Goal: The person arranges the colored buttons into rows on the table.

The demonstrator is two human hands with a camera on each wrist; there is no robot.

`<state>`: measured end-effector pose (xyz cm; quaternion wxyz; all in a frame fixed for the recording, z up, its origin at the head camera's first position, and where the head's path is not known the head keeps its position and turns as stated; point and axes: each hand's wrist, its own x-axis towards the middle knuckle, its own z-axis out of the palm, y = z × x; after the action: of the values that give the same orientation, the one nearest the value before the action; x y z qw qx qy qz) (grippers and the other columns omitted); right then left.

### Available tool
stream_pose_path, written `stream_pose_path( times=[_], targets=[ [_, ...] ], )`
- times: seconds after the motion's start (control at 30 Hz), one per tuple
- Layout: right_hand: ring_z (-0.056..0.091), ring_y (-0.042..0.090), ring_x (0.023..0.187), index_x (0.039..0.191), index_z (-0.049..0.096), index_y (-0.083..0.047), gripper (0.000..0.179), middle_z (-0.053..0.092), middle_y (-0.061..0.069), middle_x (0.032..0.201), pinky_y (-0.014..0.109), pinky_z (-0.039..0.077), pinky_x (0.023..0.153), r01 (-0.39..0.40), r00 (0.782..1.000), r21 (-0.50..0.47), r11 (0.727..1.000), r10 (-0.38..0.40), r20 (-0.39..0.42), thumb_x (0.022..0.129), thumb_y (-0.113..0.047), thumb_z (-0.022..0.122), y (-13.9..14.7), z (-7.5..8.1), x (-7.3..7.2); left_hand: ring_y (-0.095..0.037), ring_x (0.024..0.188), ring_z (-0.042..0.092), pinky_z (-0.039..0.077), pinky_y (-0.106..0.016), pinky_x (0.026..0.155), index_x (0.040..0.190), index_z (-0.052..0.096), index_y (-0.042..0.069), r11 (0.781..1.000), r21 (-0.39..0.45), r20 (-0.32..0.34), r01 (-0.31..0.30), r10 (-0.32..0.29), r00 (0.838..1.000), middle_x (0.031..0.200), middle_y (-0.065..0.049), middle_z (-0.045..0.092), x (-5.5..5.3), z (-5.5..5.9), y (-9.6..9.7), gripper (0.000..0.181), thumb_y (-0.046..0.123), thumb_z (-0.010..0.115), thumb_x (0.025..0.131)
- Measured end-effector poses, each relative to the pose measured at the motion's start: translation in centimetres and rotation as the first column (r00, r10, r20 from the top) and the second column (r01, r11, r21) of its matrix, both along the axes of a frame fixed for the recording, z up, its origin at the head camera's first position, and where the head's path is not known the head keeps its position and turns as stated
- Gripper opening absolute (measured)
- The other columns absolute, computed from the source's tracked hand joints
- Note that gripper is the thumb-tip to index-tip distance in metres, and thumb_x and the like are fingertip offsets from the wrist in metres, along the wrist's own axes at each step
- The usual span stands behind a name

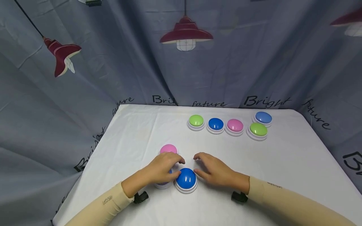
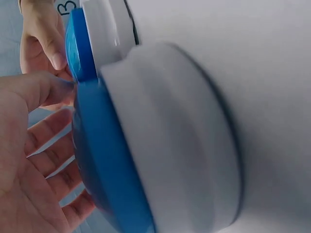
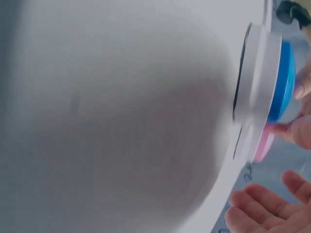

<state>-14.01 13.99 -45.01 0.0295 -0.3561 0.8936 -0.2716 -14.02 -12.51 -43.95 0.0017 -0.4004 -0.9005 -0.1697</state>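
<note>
A round push button with a blue dome (image 1: 186,178) and a white base sits between the two hands on the white cloth. My left hand (image 1: 163,168) is loosely bent above a second blue button (image 2: 104,150), hiding most of it in the head view. Its thumb reaches the left edge of the first blue dome; whether it presses there I cannot tell. Behind the left hand stands a pink button (image 1: 168,148), partly covered by the fingers. Just right of the first blue button, my right hand (image 1: 216,169) has relaxed, spread fingers with nothing held, its thumb tip close to the dome.
Toward the back stand a green button (image 1: 196,120), a blue one (image 1: 216,124) and a pink one (image 1: 235,126) in a row. Further right, another green button (image 1: 258,129) sits before a lighter blue one (image 1: 263,117). A grey printed curtain (image 1: 118,69) surrounds the table (image 1: 282,175).
</note>
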Motion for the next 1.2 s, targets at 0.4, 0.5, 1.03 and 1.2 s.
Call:
stream_pose_path(
  times=[0.4, 0.5, 1.03, 1.2],
  targets=[
    [0.06, 0.027, 0.116, 0.128, 0.055, -0.005, 0.047, 0.063, 0.01, 0.123, 0.047, 0.049, 0.097, 0.104, 0.993, -0.024, 0.994, -0.105, -0.053, 0.09, -0.027, 0.074, 0.9, 0.1, -4.3, -0.013, 0.1, 0.062, 0.049, -0.031, 0.092, 0.118, 0.066, 0.016, 0.994, 0.098, 0.061, -0.047, 0.041, 0.997, 0.113, 0.005, 0.067, -3.6, 0.5, 1.4, 0.031, 0.027, 0.072, 0.089],
    [0.059, 0.028, 0.116, 0.129, 0.054, -0.006, 0.048, 0.063, 0.011, 0.124, 0.048, 0.049, 0.097, 0.134, 0.989, -0.027, 0.991, -0.135, -0.053, 0.091, -0.028, 0.073, 1.1, 0.0, -5.2, -0.011, 0.105, 0.06, 0.048, -0.032, 0.093, 0.118, 0.065, 0.017, 0.992, 0.104, 0.065, -0.07, 0.063, 0.996, 0.113, 0.006, 0.066, -4.3, 0.5, 1.8, 0.032, 0.028, 0.072, 0.089],
    [0.054, 0.033, 0.122, 0.132, 0.05, -0.005, 0.052, 0.058, 0.015, 0.13, 0.05, 0.046, 0.1, 0.245, 0.968, -0.015, 0.969, -0.246, -0.044, 0.093, -0.032, 0.07, 1.9, 0.4, -9.0, -0.02, 0.109, 0.058, 0.049, -0.037, 0.094, 0.121, 0.063, 0.01, 0.979, 0.118, 0.174, -0.163, 0.142, 0.975, 0.118, -0.006, 0.066, -8.0, 2.2, 1.4, 0.037, 0.027, 0.073, 0.089],
    [0.055, 0.033, 0.12, 0.133, 0.049, -0.003, 0.053, 0.059, 0.015, 0.129, 0.05, 0.046, 0.1, 0.246, 0.967, -0.024, 0.969, -0.247, -0.062, 0.093, -0.032, 0.069, 1.9, 0.3, -10.2, -0.02, 0.11, 0.059, 0.048, -0.038, 0.094, 0.12, 0.064, 0.013, 0.977, 0.098, 0.109, -0.188, 0.177, 0.978, 0.118, -0.004, 0.067, -9.4, 2.5, 1.3, 0.036, 0.028, 0.073, 0.088]
  ],
)
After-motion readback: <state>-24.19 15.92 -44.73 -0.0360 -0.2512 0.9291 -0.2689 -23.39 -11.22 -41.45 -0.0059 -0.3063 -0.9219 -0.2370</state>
